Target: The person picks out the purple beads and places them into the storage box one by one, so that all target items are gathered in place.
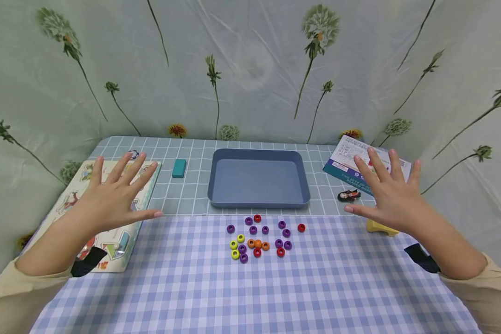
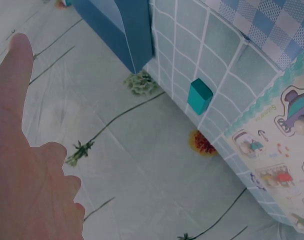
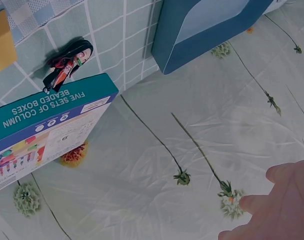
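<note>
Both hands are raised with fingers spread, holding nothing. My left hand (image 1: 112, 199) is over a wooden picture puzzle board (image 1: 75, 185) at the left, covering part of it. My right hand (image 1: 394, 199) is above the right side, hiding part of a printed bead-set box (image 1: 344, 164). Between the hands, several loose beads lie on the checked cloth: purple beads (image 1: 231, 229), red beads (image 1: 301, 228), yellow beads (image 1: 233, 245) and orange beads (image 1: 265, 246). Behind them stands a blue-grey tray (image 1: 259, 185) with nothing in it. In the wrist views, the left hand (image 2: 27, 145) and right hand (image 3: 282, 205) appear partly.
A teal block (image 1: 179, 168) lies left of the tray. Near the box is a small dark-haired figurine (image 1: 349, 195), and a yellow object (image 1: 380, 228) sits partly under the right hand's outline. A flower-printed curtain (image 1: 259, 93) closes off the back and sides.
</note>
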`<action>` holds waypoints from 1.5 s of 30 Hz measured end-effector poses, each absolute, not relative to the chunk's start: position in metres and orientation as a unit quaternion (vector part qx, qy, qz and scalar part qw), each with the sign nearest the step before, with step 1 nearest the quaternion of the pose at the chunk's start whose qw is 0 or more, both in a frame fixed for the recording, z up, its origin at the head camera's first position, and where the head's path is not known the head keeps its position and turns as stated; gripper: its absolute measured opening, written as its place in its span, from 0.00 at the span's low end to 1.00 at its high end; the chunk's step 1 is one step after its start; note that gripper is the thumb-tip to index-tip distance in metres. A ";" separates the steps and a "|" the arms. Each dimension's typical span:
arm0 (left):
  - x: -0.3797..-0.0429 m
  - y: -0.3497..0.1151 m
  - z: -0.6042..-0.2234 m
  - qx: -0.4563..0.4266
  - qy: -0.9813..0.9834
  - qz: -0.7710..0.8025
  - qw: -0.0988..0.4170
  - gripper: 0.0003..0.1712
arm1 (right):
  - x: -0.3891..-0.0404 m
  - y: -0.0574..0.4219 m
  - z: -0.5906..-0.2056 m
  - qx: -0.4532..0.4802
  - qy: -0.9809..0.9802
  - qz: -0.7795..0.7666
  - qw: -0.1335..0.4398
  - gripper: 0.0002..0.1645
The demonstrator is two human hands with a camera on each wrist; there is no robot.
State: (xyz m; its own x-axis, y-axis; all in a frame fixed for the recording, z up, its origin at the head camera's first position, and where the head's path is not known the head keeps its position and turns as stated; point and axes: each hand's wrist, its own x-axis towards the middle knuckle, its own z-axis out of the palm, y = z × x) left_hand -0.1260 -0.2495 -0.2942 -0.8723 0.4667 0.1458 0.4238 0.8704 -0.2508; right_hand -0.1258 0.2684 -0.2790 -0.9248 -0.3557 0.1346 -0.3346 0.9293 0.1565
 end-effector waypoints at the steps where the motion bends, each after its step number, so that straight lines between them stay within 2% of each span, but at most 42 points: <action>1: -0.126 -0.249 -0.294 -0.231 -0.962 0.105 0.101 0.56 | -0.126 0.269 -0.279 0.177 -0.979 -0.066 0.081 0.61; 21: -0.125 -0.250 -0.286 -0.245 -0.959 0.100 0.102 0.56 | -0.125 0.268 -0.276 0.187 -0.977 -0.064 0.082 0.60; 28: -0.131 -0.245 -0.287 -0.282 -0.946 0.081 0.135 0.57 | -0.123 0.260 -0.272 0.223 -0.966 -0.055 0.114 0.61; 33: -0.142 -0.232 -0.296 -0.321 -0.930 0.052 0.170 0.58 | -0.123 0.244 -0.280 0.294 -0.944 0.048 0.139 0.59; 36: -0.152 -0.220 -0.306 -0.337 -0.924 0.021 0.180 0.58 | -0.124 0.230 -0.292 0.316 -0.932 0.142 0.108 0.56; 39: -0.163 -0.207 -0.320 -0.348 -0.920 -0.018 0.180 0.58 | -0.122 0.216 -0.308 0.304 -0.924 0.227 0.050 0.50; 45: -0.182 -0.185 -0.348 -0.346 -0.921 -0.104 0.142 0.57 | -0.127 0.193 -0.347 0.282 -0.895 0.343 -0.039 0.36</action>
State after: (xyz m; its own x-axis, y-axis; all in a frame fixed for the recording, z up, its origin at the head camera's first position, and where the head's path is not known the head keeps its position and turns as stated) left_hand -0.1815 -0.1849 -0.3479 -0.7197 0.6083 0.3347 0.6677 0.7385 0.0937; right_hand -0.1266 0.1932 -0.3474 -0.8383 -0.5312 0.1228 -0.4772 0.6059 -0.6365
